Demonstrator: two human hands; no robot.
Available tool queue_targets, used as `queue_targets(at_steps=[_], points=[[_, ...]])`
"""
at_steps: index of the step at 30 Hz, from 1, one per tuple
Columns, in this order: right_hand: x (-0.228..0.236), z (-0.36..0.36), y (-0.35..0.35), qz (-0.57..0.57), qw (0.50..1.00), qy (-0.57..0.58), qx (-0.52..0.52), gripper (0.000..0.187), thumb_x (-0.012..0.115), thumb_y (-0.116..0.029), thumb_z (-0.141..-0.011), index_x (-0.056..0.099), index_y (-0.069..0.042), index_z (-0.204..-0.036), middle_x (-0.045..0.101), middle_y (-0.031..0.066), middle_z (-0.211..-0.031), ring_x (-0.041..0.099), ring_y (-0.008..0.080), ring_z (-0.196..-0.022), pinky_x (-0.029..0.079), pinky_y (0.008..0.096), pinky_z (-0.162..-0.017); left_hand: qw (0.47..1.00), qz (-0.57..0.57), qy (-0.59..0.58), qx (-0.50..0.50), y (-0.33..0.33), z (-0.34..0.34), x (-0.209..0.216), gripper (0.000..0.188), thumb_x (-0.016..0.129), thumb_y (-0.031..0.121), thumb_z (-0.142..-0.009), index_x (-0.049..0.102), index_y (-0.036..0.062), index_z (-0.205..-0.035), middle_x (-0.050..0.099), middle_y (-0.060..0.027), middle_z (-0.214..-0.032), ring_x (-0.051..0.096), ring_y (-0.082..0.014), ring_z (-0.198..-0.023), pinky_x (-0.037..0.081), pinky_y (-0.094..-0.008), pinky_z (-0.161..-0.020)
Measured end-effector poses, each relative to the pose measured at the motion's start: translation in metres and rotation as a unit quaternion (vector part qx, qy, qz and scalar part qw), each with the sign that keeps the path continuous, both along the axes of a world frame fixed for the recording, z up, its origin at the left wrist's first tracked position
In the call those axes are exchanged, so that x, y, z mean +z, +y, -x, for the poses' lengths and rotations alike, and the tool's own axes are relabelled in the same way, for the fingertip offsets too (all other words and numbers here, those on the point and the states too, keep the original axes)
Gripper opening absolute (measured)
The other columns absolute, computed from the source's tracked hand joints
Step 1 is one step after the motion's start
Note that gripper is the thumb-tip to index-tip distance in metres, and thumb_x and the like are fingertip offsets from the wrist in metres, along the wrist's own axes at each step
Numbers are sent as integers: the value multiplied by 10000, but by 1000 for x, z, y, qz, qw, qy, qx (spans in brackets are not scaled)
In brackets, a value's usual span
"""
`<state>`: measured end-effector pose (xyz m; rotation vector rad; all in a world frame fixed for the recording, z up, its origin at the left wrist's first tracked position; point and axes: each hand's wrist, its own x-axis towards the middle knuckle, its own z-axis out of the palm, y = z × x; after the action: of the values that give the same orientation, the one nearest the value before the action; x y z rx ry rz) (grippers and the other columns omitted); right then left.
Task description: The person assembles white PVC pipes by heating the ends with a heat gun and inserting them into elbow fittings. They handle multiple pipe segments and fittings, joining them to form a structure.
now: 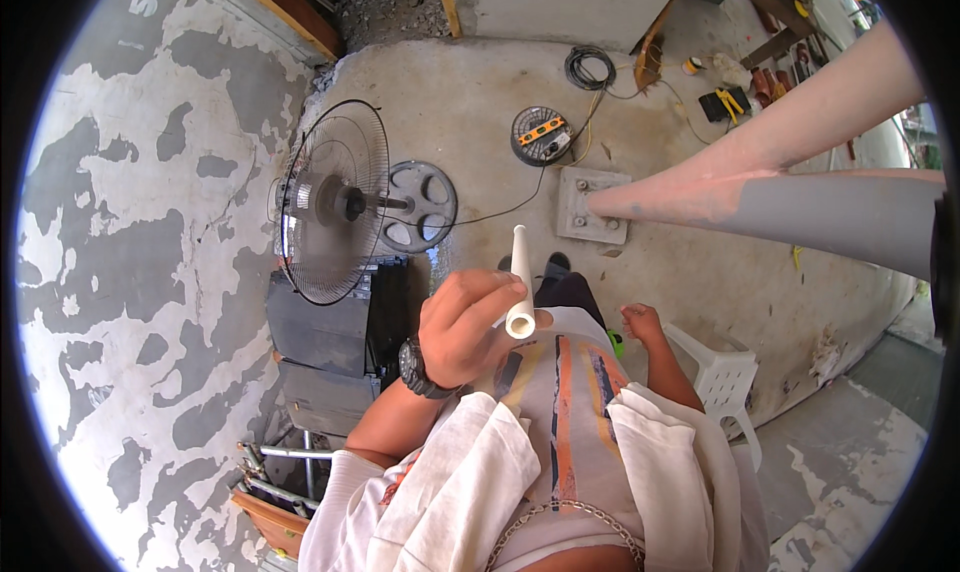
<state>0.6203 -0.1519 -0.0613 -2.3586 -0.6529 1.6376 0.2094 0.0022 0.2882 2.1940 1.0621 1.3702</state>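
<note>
1. The left grip point(468, 322) is clamped on a white pipe point(520, 274), thumb and fingers around its near part; the pipe's open end faces up toward the camera, and the rest runs on ahead of the grip.
2. The right grip point(641, 322) hangs well apart to the right of the left one, fingers curled; whether anything is inside, I cannot tell. It does not touch the pipe.
3. With one hand holding near one end, the pipe could swivel or slip if the fingers loosen or something knocks its far end.
4. The fan point(335, 202) stands ahead and left of the left grip; a wide leftward swing might strike its cage.
5. A black cable point(500, 211) crosses the floor ahead of both grips, toward a cable reel point(541, 136); stepping forward with eyes on the pipe could snag a foot.
</note>
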Motion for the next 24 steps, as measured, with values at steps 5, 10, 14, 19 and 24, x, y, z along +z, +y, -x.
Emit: queue_targets(at_steps=[5, 10, 14, 19, 24], points=[[-2, -1, -2, -6, 1000, -8, 4, 305, 743, -347, -951, 737, -65, -1068, 708, 54, -836, 665, 156, -661, 536, 310, -558, 1000, 1, 1, 6, 1, -2, -1, 580, 974, 146, -668, 662, 30, -1143, 701, -115, -993, 706, -248, -856, 583, -340, -711], [-2, -1, -3, -30, 999, -13, -21, 295, 769, -295, -940, 750, -9, -1007, 704, 83, -765, 636, 150, -573, 492, 311, -486, 1000, 8, -2, 10, 1, -4, -5, 584, 979, 123, -657, 651, 29, -1131, 698, -116, -984, 705, -247, -842, 582, -342, -707], [-1, -4, -4, -34, 999, -8, -27, 301, 767, -298, -942, 750, -4, -1005, 708, 87, -772, 636, 149, -573, 488, 312, -485, 1000, 11, -7, 11, 1, -9, -6, 585, 984, 117, -652, 645, 31, -1121, 693, -113, -963, 711, -250, -843, 585, -343, -709], [2, -6, -6, -38, 999, -21, -19, 323, 768, -312, -939, 749, 3, -1007, 710, 85, -778, 635, 148, -558, 495, 313, -481, 1000, 19, -9, 23, 0, -11, -9, 565, 992, 125, -654, 627, 36, -1076, 685, -107, -946, 721, -243, -846, 588, -342, -691], [16, -4, 13, -179, 942, -157, 236, 436, 790, -338, -907, 730, 24, -1143, 732, 168, -898, 700, 248, -756, 580, 365, -709, 999, 27, -31, 34, 1, -17, -10, 553, 996, 127, -661, 606, 52, -1045, 687, -103, -929, 719, -237, -817, 583, -341, -673]])
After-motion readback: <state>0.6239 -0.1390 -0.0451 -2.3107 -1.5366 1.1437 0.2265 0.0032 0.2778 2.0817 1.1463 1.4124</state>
